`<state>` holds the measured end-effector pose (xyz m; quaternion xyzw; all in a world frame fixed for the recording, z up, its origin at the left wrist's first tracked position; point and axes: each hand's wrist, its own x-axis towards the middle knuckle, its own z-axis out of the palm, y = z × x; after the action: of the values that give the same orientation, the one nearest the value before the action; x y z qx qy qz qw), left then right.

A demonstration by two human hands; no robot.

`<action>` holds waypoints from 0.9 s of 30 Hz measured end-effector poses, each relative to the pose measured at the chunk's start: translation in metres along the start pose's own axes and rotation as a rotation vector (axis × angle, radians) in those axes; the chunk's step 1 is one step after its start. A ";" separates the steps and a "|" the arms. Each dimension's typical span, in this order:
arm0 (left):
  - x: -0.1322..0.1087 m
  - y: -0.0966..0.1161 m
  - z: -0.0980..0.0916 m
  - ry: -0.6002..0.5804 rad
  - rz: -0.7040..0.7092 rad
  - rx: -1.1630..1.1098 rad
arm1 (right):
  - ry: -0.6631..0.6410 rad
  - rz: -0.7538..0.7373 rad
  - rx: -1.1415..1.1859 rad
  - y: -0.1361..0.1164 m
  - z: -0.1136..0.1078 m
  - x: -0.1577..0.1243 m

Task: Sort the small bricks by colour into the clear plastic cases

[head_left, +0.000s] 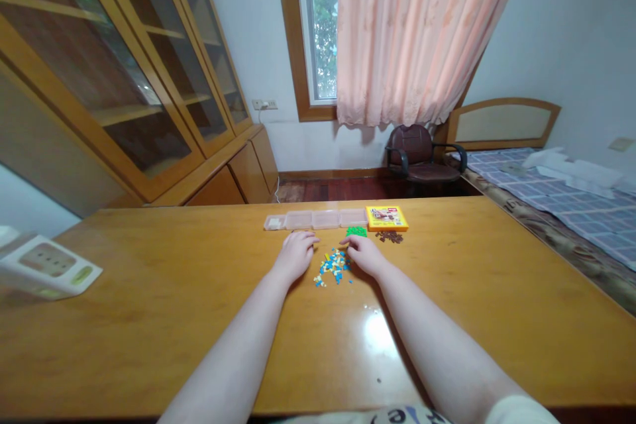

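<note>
My left hand (297,256) rests on the table just left of a loose pile of small blue, cream and yellow pieces (336,266). Its fingers stretch out to the right, apart from the thumb, with nothing visible in them. On the pile's right side is my right hand (365,255), fingers pointing left and slightly bent, index and thumb apart. Just beyond its fingertips lies a patch of small green pieces (356,231). Dark brown pieces (390,237) are heaped farther right, in front of a yellow box (387,219).
A clear plastic tray (325,220) with several compartments lies along the far side of the wooden table (173,318). At the left stands a white box-shaped object (50,264). Past the table are a chair (422,156), a bed (561,185) and a glass-fronted cabinet (144,112).
</note>
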<state>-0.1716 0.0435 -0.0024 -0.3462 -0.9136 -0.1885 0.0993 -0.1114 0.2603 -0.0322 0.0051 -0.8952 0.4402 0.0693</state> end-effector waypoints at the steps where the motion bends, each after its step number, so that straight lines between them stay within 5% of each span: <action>1: -0.003 0.001 0.001 -0.012 0.026 -0.007 | -0.012 -0.028 -0.052 -0.002 0.000 -0.001; 8: -0.008 0.011 0.007 -0.176 0.209 -0.041 | -0.014 -0.137 -0.213 -0.010 0.000 -0.004; 20: -0.012 0.003 0.009 -0.163 0.191 0.048 | -0.043 -0.183 -0.134 -0.012 0.001 -0.007; 27: -0.007 0.004 0.005 -0.095 0.067 0.038 | -0.086 -0.172 -0.129 -0.009 0.005 -0.005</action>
<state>-0.1638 0.0443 -0.0082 -0.3833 -0.9086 -0.1510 0.0686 -0.1067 0.2509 -0.0290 0.0965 -0.9201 0.3735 0.0684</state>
